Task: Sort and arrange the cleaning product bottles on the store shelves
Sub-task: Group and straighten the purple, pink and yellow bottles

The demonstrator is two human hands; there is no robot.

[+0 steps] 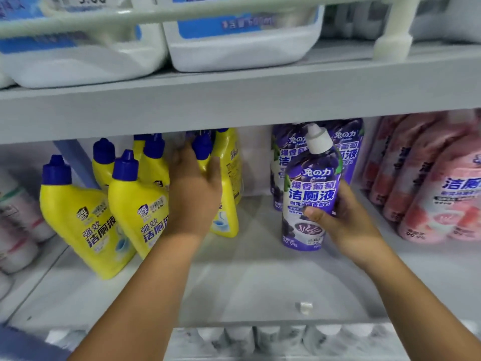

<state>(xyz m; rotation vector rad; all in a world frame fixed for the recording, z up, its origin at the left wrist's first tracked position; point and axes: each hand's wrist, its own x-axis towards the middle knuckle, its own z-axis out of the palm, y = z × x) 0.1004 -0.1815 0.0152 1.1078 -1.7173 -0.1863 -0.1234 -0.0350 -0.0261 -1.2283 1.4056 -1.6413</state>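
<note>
Left hand [194, 188] spread flat against a yellow bottle [225, 183], right hand [346, 220] gripping a purple bottle [311, 188]

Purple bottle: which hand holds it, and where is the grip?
The right hand holds the purple bottle around its lower body, thumb across the label. The left hand touches a yellow bottle.
</note>
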